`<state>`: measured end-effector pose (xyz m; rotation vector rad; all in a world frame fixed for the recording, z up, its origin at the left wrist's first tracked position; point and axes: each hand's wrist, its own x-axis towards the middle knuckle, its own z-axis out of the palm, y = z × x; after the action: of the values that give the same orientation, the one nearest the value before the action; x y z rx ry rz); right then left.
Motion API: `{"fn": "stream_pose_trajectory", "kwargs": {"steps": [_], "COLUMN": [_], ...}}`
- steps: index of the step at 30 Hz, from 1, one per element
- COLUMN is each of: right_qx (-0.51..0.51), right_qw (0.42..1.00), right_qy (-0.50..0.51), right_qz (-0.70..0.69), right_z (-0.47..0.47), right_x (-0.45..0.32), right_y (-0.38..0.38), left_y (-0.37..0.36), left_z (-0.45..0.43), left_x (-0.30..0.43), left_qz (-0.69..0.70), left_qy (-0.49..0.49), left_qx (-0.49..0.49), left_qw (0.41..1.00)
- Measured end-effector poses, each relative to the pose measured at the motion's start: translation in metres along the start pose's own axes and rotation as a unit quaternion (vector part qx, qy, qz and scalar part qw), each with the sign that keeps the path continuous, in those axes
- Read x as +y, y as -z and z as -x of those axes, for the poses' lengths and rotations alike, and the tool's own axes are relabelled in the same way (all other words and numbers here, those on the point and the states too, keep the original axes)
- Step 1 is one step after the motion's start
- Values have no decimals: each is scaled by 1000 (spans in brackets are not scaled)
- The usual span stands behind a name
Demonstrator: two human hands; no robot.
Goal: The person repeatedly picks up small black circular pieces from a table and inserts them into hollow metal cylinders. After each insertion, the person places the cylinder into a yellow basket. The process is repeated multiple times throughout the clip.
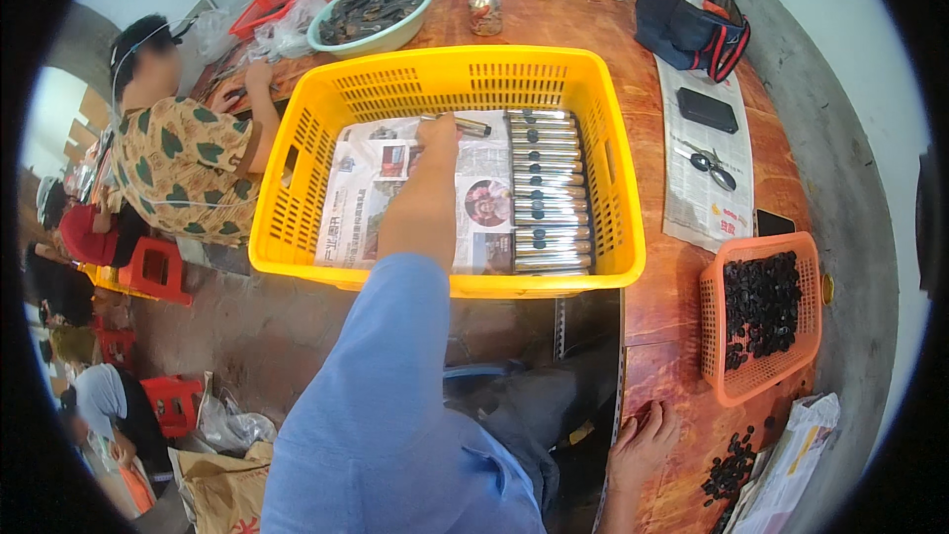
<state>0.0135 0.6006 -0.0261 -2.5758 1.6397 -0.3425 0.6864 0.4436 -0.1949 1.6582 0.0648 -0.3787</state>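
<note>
My left hand (437,135) reaches into a yellow plastic basket (445,282), its fingers closed on the end of a shiny bar-shaped metal piece (474,126). Newspaper (348,208) lines the basket's floor. Along the basket's right side, several similar metal pieces (550,193) lie stacked side by side in a row, with small black oval parts on them. My right hand (646,436) rests at the edge of the wooden table, fingers a little apart, holding nothing I can see. Nearest to it are an orange basket (708,326) of black oval parts (764,304) and a loose pile of such parts (730,467).
A co-worker (178,141) sits at the left, hands on the table. Behind the yellow basket stand a green basin (422,11) of dark pieces and a glass jar (485,11). On newspaper at right lie scissors (712,169) and a black case (706,110), below a dark bag (682,22).
</note>
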Motion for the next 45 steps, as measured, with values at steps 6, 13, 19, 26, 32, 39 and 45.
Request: {"fn": "stream_pose_trajectory", "kwargs": {"steps": [6,13,19,26,32,39,45], "right_qx": [12,13,8,1,7,18,16], "right_qw": [1000,1000,1000,1000,1000,1000,1000], "right_qy": [19,-4,3,-5,-10,-1,-4], "right_qz": [-2,5,2,-3,-2,-5,2], "right_z": [-3,1,0,1,-1,1,1], "right_x": [1,0,1,2,-2,3,2], "right_y": [-4,-3,-5,-5,-1,-6,-3], "left_y": [-18,-43,-32,-35,-38,-32,-20], "left_z": [-68,23,32,28,43,99,97], "left_x": [-49,11,18,8,22,43,25], "left_qz": [-30,-59,184,57,-63,-488,-558], "left_qy": [-151,-7,66,21,26,-404,-590], "left_qx": [6,-71,-51,-16,-33,-41,-109], "left_qw": [988,996,979,998,997,773,572]}}
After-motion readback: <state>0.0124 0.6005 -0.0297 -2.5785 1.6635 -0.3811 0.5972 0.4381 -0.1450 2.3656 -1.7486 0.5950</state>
